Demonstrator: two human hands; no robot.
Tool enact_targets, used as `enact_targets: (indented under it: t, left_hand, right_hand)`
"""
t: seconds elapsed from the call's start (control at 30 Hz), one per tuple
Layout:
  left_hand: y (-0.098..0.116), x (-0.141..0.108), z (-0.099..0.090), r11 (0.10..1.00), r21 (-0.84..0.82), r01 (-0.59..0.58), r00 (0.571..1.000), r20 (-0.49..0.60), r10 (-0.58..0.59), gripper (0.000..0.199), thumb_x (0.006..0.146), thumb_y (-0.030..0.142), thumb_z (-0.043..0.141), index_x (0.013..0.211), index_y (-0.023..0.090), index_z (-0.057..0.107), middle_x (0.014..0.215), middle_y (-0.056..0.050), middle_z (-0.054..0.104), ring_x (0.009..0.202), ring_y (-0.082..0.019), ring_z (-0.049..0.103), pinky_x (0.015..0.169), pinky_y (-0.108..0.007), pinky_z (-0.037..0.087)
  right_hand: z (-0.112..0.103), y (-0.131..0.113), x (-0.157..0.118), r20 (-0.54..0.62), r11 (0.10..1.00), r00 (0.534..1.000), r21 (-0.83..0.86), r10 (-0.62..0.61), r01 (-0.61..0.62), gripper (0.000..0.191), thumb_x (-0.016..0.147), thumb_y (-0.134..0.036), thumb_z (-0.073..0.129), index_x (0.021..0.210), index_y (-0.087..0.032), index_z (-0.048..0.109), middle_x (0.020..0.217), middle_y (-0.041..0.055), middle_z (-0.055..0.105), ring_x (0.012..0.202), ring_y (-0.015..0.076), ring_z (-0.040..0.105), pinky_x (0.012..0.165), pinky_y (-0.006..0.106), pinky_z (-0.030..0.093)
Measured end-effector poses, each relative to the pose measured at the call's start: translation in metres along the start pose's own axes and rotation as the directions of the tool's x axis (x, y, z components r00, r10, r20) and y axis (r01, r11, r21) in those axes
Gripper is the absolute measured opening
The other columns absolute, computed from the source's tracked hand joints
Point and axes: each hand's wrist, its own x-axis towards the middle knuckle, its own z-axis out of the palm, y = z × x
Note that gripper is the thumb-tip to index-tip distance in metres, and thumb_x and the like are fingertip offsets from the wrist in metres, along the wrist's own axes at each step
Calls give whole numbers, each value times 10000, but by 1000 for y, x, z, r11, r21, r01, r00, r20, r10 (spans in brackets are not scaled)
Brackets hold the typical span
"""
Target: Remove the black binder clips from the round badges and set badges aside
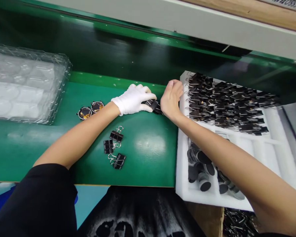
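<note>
Below the white foam tray (182, 177): many loose clip pieces (239, 223) lie in a dark pile.
Near part of the foam tray: grey and black discs (204, 168) lie tilted, one over another.
Left of the foam tray, nearer side: three binder clips (108, 146) rest close together on the green table (150, 164), with wire handles out.
Left of the foam tray, farther: two round parts (85, 113) with orange pieces inside are beside the left forearm.
Left hand (134, 99): in a white glove, it holds a black clip (154, 105) between thumb and fingers.
Right hand (171, 100): bare, with fingers bent, just beside the foam tray and at the black clip; I cannot tell if it grips.
Far part of the foam tray: many black clips (227, 102) stand in dense rows.
Far left from the foam tray: clear plastic trays (22, 87) are stacked.
</note>
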Motion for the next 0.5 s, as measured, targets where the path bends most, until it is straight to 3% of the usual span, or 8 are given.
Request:
enact_targets:
  t: [0.1, 0.27, 0.37, 0.43, 0.5]
  left_hand:
    - [0, 1, 0, 1000, 3, -16, 1000, 4, 16, 492, 950, 538, 679, 1389, 316, 660, 1331, -112, 650, 1209, -356, 558, 1005, -483, 356]
    - [0, -1, -1, 1000, 5, -16, 1000, 1, 16, 494, 948, 533, 681, 1382, 296, 668, 1342, -113, 658, 1224, -357, 564, 1015, -471, 365]
    - [1, -4, -4, 997, -80, 1, 1000, -27, -3, 512, 951, 512, 673, 1403, 275, 642, 1327, -99, 686, 1237, -336, 586, 1035, -445, 393]
    - [4, -7, -7, 970, -238, 45, 995, -79, -65, 493, 969, 496, 641, 1395, 250, 622, 1310, -79, 707, 1190, -282, 632, 1001, -388, 442]
    - [8, -9, -11, 904, -406, 137, 967, -141, -210, 421, 1006, 513, 566, 1292, 215, 646, 1202, -61, 747, 1050, -225, 685, 904, -329, 486]
  right_hand:
    - [2, 3, 1, -11, 1000, 1000, 5, -26, 26, 542, 1114, -413, 91, 1408, -227, 507, 1259, 212, 540, 1256, 392, 550, 991, 632, 462]
    - [5, -5, 0, -10, 994, 998, 91, 59, -58, 546, 1117, -480, 106, 1333, -231, 540, 1261, 204, 545, 1271, 372, 548, 1013, 619, 467]
    - [-6, -11, 7, 2, 988, 996, 122, 91, -91, 519, 1118, -503, 123, 1263, -263, 559, 1251, 171, 576, 1295, 345, 551, 1047, 601, 467]
    - [-22, -12, 14, 81, 981, 996, 187, 27, -42, 566, 1119, -500, 88, 1184, -262, 597, 1199, 140, 621, 1269, 311, 584, 1050, 548, 492]
    - [-43, -10, 16, 250, 945, 962, 325, -111, 24, 568, 1119, -533, 145, 1120, -241, 631, 1126, 114, 670, 1173, 274, 649, 994, 465, 550]
